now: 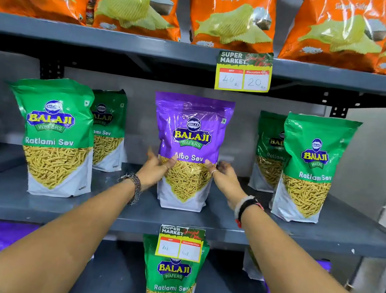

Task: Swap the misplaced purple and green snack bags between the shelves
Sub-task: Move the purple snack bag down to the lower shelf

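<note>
On a grey shop shelf (111,205), left hand (153,172) and right hand (225,178) clasp the purple bag's (190,131) flanks; soft, crinkly, likely light, best held mid-height

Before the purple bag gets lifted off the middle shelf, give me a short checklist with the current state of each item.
1. Left hand on the purple bag: ok, at its left side.
2. Right hand on it: ok, at its right side.
3. Bag upright: ok.
4. Neighbouring green bags clear of it: ok, gaps on both sides.
5. Misplaced green bag on the lower shelf: ok, standing below.
6. Firm grip: cannot tell.
</note>
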A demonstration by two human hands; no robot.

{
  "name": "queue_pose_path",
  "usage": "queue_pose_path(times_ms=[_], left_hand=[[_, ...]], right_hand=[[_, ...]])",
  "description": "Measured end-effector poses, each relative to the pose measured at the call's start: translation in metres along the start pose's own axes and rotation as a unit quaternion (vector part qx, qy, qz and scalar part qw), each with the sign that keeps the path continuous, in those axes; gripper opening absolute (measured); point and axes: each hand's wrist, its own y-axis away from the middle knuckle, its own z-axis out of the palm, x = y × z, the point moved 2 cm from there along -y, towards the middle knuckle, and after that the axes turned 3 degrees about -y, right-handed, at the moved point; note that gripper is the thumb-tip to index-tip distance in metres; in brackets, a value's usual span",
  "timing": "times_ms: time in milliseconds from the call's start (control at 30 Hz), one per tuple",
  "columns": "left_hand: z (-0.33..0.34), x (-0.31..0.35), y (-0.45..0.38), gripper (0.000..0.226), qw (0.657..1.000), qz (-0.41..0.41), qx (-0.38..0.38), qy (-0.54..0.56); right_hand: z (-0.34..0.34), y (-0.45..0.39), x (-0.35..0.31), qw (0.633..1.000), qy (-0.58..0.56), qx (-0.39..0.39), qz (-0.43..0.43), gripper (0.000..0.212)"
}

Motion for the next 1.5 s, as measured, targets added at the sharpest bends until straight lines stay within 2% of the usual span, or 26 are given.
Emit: queue_pose_path(times_ms=[100, 200, 300, 400, 567, 633, 733, 933, 1067, 1233, 1500], left_hand=[[-0.001, -0.010, -0.002, 0.063, 0.999, 0.009, -0.024, 0.044], [-0.004, -0.021, -0.003, 0.041, 0.997, -0.010, 0.000, 0.072], [-0.009, -0.023, 0.002, 0.031, 0.990, -0.035, 0.020, 0.133], [-0.016, -0.025, 0.012, 0.036, 0.987, -0.041, 0.048, 0.146], [-0.036, -0.025, 0.048, 0.026, 0.986, -0.022, 0.081, 0.142], [-0.050, -0.027, 0.067, 0.036, 0.985, -0.007, 0.104, 0.138], [-0.074, -0.030, 0.097, 0.050, 0.980, 0.009, 0.147, 0.133], [-0.113, -0.043, 0.166, 0.032, 0.977, 0.033, 0.189, 0.094], [-0.124, -0.078, 0.207, 0.032, 0.973, -0.008, 0.205, 0.107], [-0.111, -0.139, 0.239, 0.036, 0.970, -0.058, 0.216, 0.093], [-0.081, -0.245, 0.248, 0.050, 0.971, -0.164, 0.152, 0.080]], right_hand=[[0.006, 0.003, 0.007, 0.999, -0.030, -0.036, 0.013, 0.031], [0.006, 0.004, 0.015, 0.998, -0.050, -0.005, 0.025, 0.018], [0.003, 0.006, 0.018, 0.997, -0.069, 0.026, 0.029, 0.030], [0.005, 0.015, 0.013, 0.997, -0.069, 0.033, 0.024, 0.032], [0.017, 0.041, 0.005, 0.998, -0.068, 0.014, 0.014, 0.025], [0.026, 0.054, -0.002, 0.998, -0.058, -0.006, 0.010, 0.026], [0.045, 0.074, -0.014, 0.998, -0.048, -0.037, -0.001, 0.040], [0.093, 0.118, -0.015, 0.993, -0.062, -0.101, -0.002, 0.030], [0.119, 0.149, 0.020, 0.984, -0.084, -0.155, 0.028, 0.025], [0.136, 0.186, 0.091, 0.977, -0.110, -0.164, 0.081, 0.019], [0.147, 0.205, 0.201, 0.970, -0.063, -0.154, 0.178, 0.028]])
